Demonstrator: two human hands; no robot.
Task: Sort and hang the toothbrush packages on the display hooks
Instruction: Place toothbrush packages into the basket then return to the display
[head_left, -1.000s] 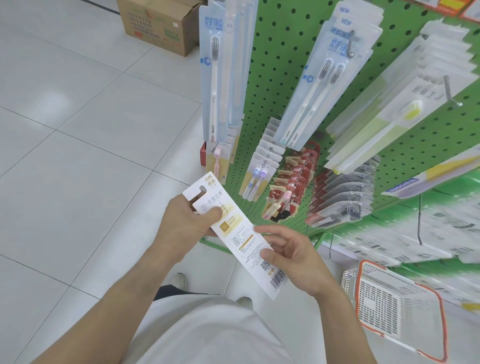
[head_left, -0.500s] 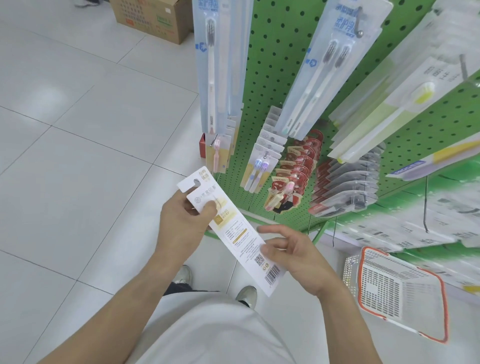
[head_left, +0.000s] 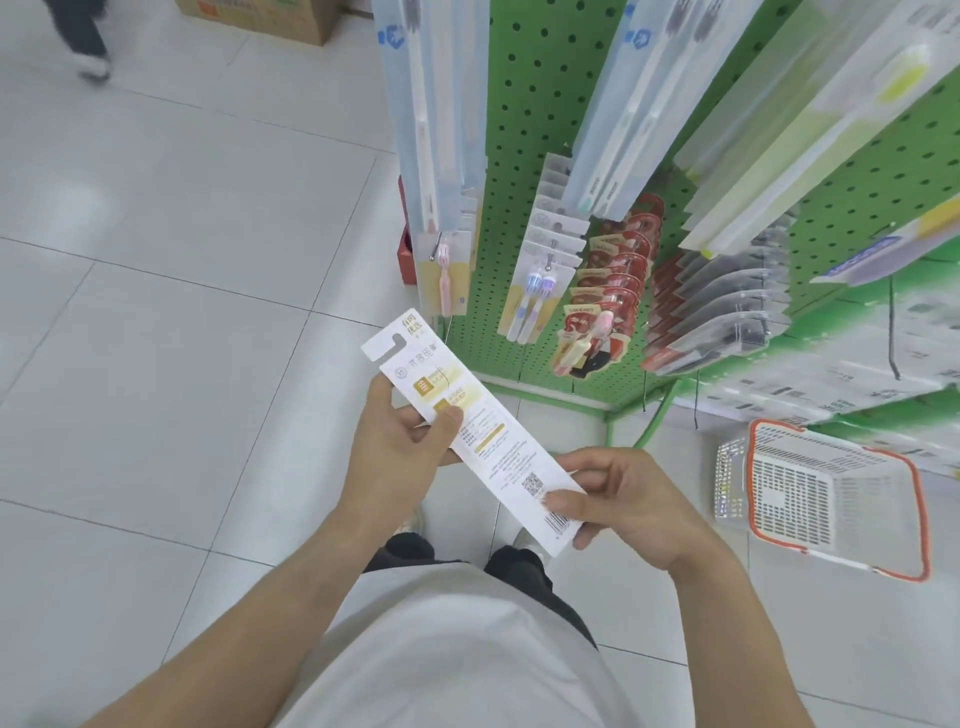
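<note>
Head view: I am looking down at a toothbrush package held between both my hands, in front of my body and over the tiled floor.
Package look: long white card, back side up, tilted with its hang-slot end up-left and its barcode end down-right; gold patches and small print are showing, too fine to read.
Left hand: I am gripping the upper half, thumb pressing on the printed face, fingers curled behind.
Right hand: I am pinching the barcode end, thumb on top, fingers curled underneath.
Around: green pegboard is standing just beyond the package, its hooks carrying rows of hanging packages; nothing is lying between card and board.
Basket: a white basket with an orange rim is sitting on the floor to my right.
Hard to tell: upper packages are blurred and cut off; a cardboard box and someone's foot are cropped at the top.
</note>
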